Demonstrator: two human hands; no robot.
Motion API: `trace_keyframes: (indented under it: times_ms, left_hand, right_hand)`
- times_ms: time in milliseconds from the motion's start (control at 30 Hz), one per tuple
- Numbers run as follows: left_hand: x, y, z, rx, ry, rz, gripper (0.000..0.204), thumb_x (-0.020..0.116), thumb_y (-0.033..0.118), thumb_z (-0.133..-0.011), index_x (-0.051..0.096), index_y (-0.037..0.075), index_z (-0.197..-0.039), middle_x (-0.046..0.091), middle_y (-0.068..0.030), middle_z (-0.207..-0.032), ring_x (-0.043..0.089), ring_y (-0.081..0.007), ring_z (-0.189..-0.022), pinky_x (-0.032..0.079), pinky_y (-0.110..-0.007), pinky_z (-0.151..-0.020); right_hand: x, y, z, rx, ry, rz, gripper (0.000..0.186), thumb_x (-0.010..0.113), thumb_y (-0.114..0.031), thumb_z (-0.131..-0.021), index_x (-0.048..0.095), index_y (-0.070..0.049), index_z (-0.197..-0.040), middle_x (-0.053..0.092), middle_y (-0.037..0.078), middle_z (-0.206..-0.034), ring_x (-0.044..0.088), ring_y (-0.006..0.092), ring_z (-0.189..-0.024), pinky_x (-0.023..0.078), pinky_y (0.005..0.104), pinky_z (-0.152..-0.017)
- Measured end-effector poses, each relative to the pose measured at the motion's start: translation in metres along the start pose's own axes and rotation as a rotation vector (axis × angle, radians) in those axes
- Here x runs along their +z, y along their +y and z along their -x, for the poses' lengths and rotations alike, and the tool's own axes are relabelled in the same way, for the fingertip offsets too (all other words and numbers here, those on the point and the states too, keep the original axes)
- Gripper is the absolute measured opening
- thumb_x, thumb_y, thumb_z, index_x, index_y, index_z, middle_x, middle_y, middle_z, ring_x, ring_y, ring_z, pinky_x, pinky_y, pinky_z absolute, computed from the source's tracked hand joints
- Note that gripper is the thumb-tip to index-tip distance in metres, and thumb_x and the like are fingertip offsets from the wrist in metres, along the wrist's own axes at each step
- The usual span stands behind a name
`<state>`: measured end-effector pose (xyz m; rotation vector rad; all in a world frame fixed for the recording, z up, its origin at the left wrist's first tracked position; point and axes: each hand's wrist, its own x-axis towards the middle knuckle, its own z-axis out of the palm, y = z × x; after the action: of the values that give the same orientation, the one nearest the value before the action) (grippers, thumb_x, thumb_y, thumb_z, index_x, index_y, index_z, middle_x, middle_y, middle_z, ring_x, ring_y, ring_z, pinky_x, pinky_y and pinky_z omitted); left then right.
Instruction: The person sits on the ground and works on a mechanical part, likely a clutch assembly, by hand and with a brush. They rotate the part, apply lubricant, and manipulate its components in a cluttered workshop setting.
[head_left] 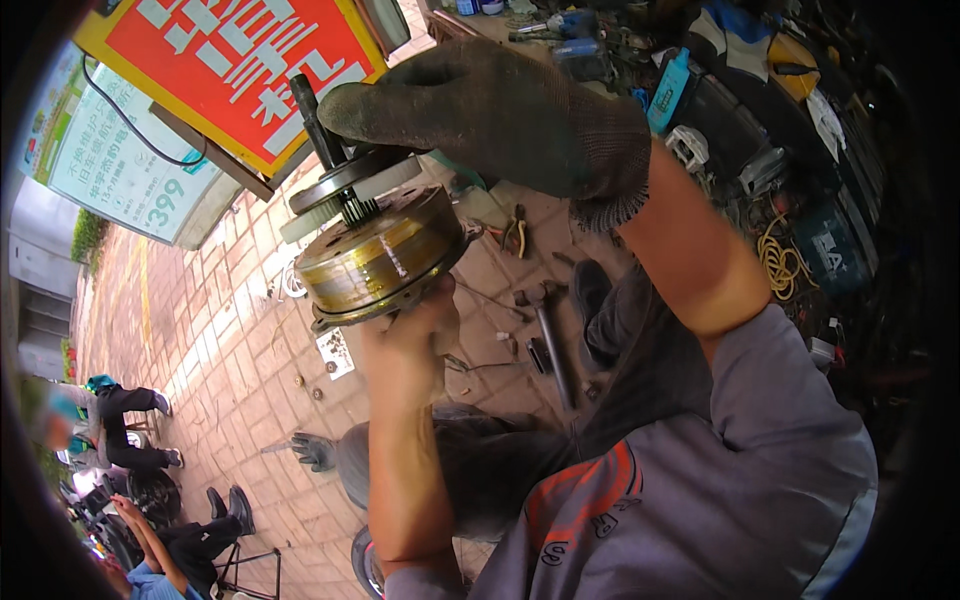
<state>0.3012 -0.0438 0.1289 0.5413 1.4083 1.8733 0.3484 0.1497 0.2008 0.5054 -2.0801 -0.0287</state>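
My bare left hand [412, 345] grips a round, oily brass-coloured motor housing [375, 250] from below and holds it tilted above the ground. A small toothed metal pinion [358, 207] stands up from the middle of its top face. Over it sits a planetary gear assembly [335, 187]: a metal disc with pale plastic gears under it and a dark shaft [318, 125] sticking up. My right hand [470, 115], in a dark knitted work glove, closes round this assembly, its thumb by the shaft. The glove hides the far side of the disc.
On the brick paving lie a hammer [548, 345], pliers [516, 235] and an empty glove [314, 451]. Cluttered tools, a blue bottle [670, 90] and a coiled yellow cord [782, 260] crowd the right. Signboards [250, 75] stand far left; people sit at lower left.
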Motion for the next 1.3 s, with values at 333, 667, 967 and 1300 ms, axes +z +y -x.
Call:
trace_keyframes:
  times_ms: [333,667,967,1300]
  left_hand:
    - [-0.004,0.003,0.001,-0.009,-0.009,0.002,0.016,0.055,0.006,-0.076,0.055,-0.002,-0.09,0.042,-0.0035,-0.057,0.037,-0.0132,-0.039,0.029,-0.026,-0.039]
    - [-0.002,0.002,-0.001,0.032,0.042,-0.098,0.011,0.06,0.008,-0.079,0.055,0.001,-0.086,0.042,-0.0003,-0.053,0.035,-0.01,-0.039,0.026,-0.025,-0.038]
    - [0.002,-0.005,0.004,0.088,0.049,-0.224,0.004,0.059,0.006,-0.082,0.056,0.003,-0.08,0.045,0.0015,-0.056,0.034,-0.0063,-0.043,0.023,-0.024,-0.04]
    - [-0.042,-0.041,-0.007,0.706,0.032,-0.838,0.037,0.067,0.009,-0.078,0.058,0.006,-0.114,0.057,-0.0143,-0.117,0.053,-0.0281,-0.109,0.043,-0.038,-0.09]
  right_hand:
    - [-0.001,0.0,-0.004,-0.041,-0.04,0.127,0.032,0.057,-0.013,-0.084,0.051,-0.008,-0.116,0.066,0.008,-0.09,0.066,0.0202,-0.084,0.054,0.0306,-0.074]
    - [-0.005,-0.015,-0.003,0.699,-0.144,-0.818,0.038,0.046,-0.03,-0.097,0.056,-0.009,-0.126,0.065,0.006,-0.107,0.061,0.0131,-0.093,0.05,0.0274,-0.078]
    - [-0.001,-0.007,0.002,0.344,-0.311,-0.573,0.037,0.052,-0.006,-0.088,0.053,-0.002,-0.125,0.057,0.016,-0.122,0.058,0.0293,-0.109,0.051,0.037,-0.092]
    - [-0.013,-0.037,-0.026,0.817,-0.348,-1.446,0.035,0.064,-0.019,-0.089,0.057,-0.001,-0.118,0.062,0.006,-0.106,0.056,0.0131,-0.101,0.045,0.0307,-0.091]
